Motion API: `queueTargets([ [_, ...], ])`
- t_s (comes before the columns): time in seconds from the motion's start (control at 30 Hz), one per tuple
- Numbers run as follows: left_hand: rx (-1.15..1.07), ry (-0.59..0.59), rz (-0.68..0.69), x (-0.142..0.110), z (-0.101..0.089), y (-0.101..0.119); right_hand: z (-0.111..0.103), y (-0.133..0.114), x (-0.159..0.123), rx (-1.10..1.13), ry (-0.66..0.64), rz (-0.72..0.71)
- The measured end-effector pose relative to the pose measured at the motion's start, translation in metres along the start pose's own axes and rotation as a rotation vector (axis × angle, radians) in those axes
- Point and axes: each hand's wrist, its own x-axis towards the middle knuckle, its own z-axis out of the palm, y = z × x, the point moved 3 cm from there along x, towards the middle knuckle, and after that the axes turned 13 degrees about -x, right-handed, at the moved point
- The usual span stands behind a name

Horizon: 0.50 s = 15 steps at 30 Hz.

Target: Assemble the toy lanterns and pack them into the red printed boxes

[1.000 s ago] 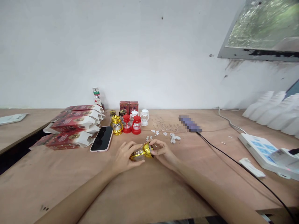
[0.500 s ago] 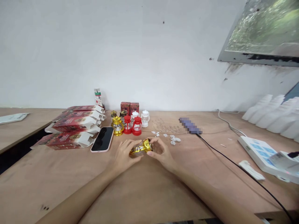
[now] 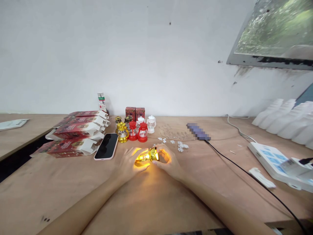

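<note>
From my end of the head feed, I have the miniature gold lantern (image 3: pixel 153 154) on its side between both hands, low over the middle of the wooden table (image 3: pixel 156 202), lit and throwing amber light onto the fingers and the wood. The left hand (image 3: pixel 128 161) is curled around the clear body, fingers on the far side and thumb on the near, likely to steady it. The right hand (image 3: pixel 171 163) has thumb and forefinger bent onto the wide gold end, tips apart with that end between them and a lit gap behind; I judge this leaves the end reachable. I can't tell how hard either hand presses.

Both forearms come in from the bottom corners and angle inward, so the hands meet in front of the body, palms facing. The white plastic pieces (image 3: pixel 181 145) lie just beyond the right hand, probably for easy reach. The upright red lanterns (image 3: pixel 142 132) stand farther back, seemingly grouped out of the way, with the smartphone (image 3: pixel 106 147) to their left.
</note>
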Motion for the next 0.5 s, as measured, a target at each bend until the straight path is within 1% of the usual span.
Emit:
queueTargets([
  [0.2, 0.021, 0.005, 0.018, -0.0006, 0.0004, 0.0002, 0.0002, -0.0028, 0.0001, -0.021, 0.008, -0.008],
  [0.3, 0.030, -0.007, 0.004, 0.0002, 0.0001, 0.0014, 0.0005, 0.0002, -0.0006, -0.065, 0.024, -0.049],
  [0.4, 0.077, -0.022, -0.016, 0.0010, 0.0006, 0.0021, 0.0015, 0.0019, -0.0024, -0.220, 0.068, -0.145],
  [0.5, 0.131, -0.014, -0.024, 0.0008, 0.0016, 0.0023, 0.0054, -0.0006, -0.0055, -0.399, 0.067, -0.309],
])
